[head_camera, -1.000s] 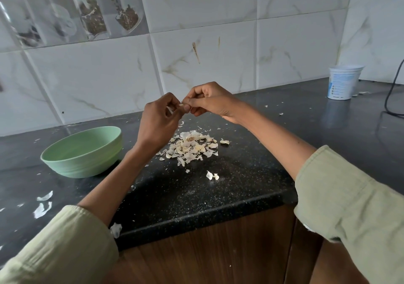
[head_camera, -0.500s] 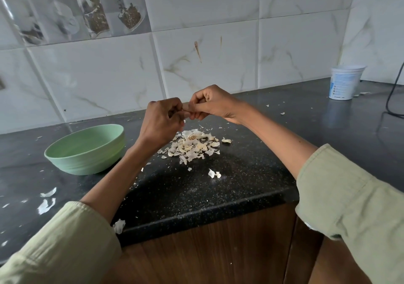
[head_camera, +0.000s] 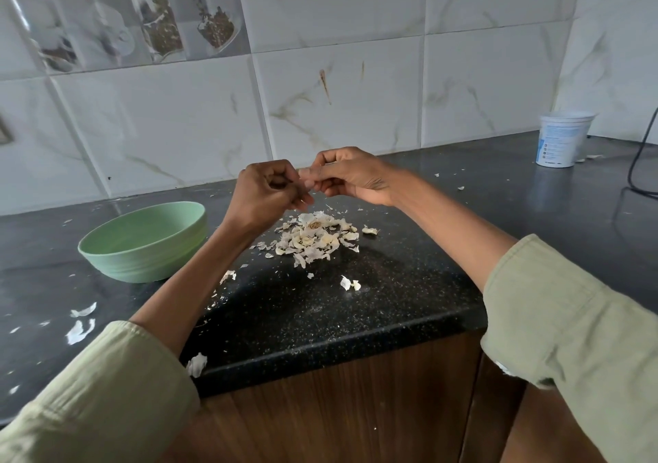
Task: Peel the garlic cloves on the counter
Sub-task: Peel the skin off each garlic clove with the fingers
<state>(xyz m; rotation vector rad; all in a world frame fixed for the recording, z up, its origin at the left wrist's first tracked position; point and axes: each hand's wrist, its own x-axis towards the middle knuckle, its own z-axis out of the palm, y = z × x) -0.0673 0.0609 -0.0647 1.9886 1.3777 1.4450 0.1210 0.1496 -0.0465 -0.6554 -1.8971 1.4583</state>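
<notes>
Both hands work 1 small garlic clove [head_camera: 305,182], left hand [head_camera: 265,192] curled, right hand [head_camera: 347,176] pinching: light, firm, papery-skinned, best nipped at its tip.

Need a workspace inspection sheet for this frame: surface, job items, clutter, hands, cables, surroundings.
Surface: black speckled counter, littered with skin flakes.
Job's things: pile of garlic skins and cloves mid-counter; green bowl to its left, contents not visible.
Clutter: loose skin scraps at the left edge; white plastic tub at the far right by the wall.
Hands: left hand and right hand raised above the pile, fingers curled and meeting on something small; a clove, probably, but too hidden to confirm.
Cables: black cable hanging down to the counter at the right edge.
Surroundings: marbled wall tiles; wood cabinet front below.
</notes>
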